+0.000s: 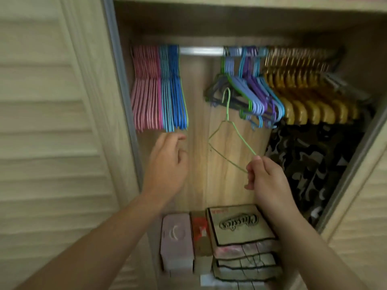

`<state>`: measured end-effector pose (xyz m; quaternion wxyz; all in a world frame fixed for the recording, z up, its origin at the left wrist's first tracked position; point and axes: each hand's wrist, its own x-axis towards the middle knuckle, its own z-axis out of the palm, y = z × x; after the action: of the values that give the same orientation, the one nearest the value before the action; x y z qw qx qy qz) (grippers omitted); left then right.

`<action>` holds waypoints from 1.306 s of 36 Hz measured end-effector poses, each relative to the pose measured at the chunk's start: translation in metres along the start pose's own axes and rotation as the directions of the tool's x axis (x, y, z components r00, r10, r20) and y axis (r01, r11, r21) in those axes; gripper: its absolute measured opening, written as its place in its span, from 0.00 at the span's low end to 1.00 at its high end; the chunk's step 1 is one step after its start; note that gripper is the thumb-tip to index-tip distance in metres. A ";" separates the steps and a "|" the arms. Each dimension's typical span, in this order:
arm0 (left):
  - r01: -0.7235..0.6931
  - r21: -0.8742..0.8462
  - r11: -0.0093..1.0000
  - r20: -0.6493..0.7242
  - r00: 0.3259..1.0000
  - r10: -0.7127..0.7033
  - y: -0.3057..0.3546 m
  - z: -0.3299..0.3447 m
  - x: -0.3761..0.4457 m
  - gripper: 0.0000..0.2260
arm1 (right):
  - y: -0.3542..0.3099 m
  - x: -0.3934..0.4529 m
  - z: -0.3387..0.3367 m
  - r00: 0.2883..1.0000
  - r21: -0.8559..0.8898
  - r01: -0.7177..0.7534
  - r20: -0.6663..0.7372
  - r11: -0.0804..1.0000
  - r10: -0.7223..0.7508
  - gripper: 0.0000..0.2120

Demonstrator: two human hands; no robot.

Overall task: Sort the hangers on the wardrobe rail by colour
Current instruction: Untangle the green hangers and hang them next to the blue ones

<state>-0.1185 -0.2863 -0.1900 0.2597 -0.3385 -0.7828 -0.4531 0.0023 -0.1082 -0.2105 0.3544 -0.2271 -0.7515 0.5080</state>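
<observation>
A metal rail (201, 51) crosses the open wardrobe. On its left hang pink hangers (145, 88), then light blue hangers (165, 88), dark blue hangers (177, 88) and one green hanger at the edge. To the right of a bare gap hangs a mixed bunch of green, lilac, purple and blue hangers (251, 91), then gold wooden hangers (303, 91). My right hand (266, 178) pinches a thin green wire hanger (227, 130) by its lower corner, off the rail. My left hand (167, 162) hovers below the blue hangers, fingers loosely curled, holding nothing.
A louvred door (52, 122) stands at the left and another at the right edge. A dark patterned garment (310, 164) hangs below the gold hangers. Boxes (236, 227) and a lilac case (177, 241) are stacked on the wardrobe floor.
</observation>
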 end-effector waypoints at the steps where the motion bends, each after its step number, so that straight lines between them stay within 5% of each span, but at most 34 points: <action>1: -0.084 0.070 0.994 -0.055 0.995 0.088 0.001 -0.014 0.017 0.14 | -0.014 0.009 0.000 1.000 0.019 0.018 -0.019 1.000 -0.017 0.20; 4: -0.245 0.327 0.913 -0.217 0.921 0.325 0.006 -0.052 0.063 0.20 | -0.046 0.035 0.006 0.997 0.024 0.075 -0.034 0.997 -0.074 0.20; 6: -0.233 0.477 0.848 -0.333 0.845 0.420 0.008 -0.077 0.093 0.27 | -0.062 0.052 0.016 0.992 0.017 0.125 -0.037 0.992 -0.124 0.20; 10: -0.028 0.520 0.854 -0.479 0.818 0.318 -0.002 -0.107 0.139 0.35 | -0.089 0.088 0.048 0.982 0.005 0.188 -0.033 0.982 -0.188 0.20; 19: 0.013 0.624 0.781 -0.444 0.829 0.340 -0.027 -0.101 0.152 0.34 | -0.097 0.153 0.121 0.985 -0.031 0.165 0.064 0.986 -0.163 0.17; 24: 0.017 0.624 0.781 -0.477 0.800 0.364 -0.031 -0.098 0.154 0.34 | -0.074 0.154 0.145 0.955 -0.136 0.296 0.056 0.945 -0.291 0.15; 39: 0.035 0.632 0.774 -0.475 0.807 0.351 -0.031 -0.097 0.150 0.33 | -0.068 0.162 0.139 0.888 -0.434 0.455 0.289 0.778 -0.358 0.18; 42: 0.060 0.612 0.789 -0.489 0.812 0.318 -0.030 -0.091 0.147 0.33 | -0.071 0.160 0.119 0.875 -0.567 0.478 0.243 0.671 -0.418 0.23; 47: 0.064 0.602 0.796 -0.490 0.817 0.305 -0.030 -0.087 0.147 0.34 | -0.061 0.174 0.075 0.744 -0.932 0.311 0.119 0.184 -0.657 0.07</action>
<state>-0.2262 -0.3312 -0.0617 0.6008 -0.1423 -0.7472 -0.2459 -0.1661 -0.0546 -0.1189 0.4226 -0.2048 -0.8640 -0.1815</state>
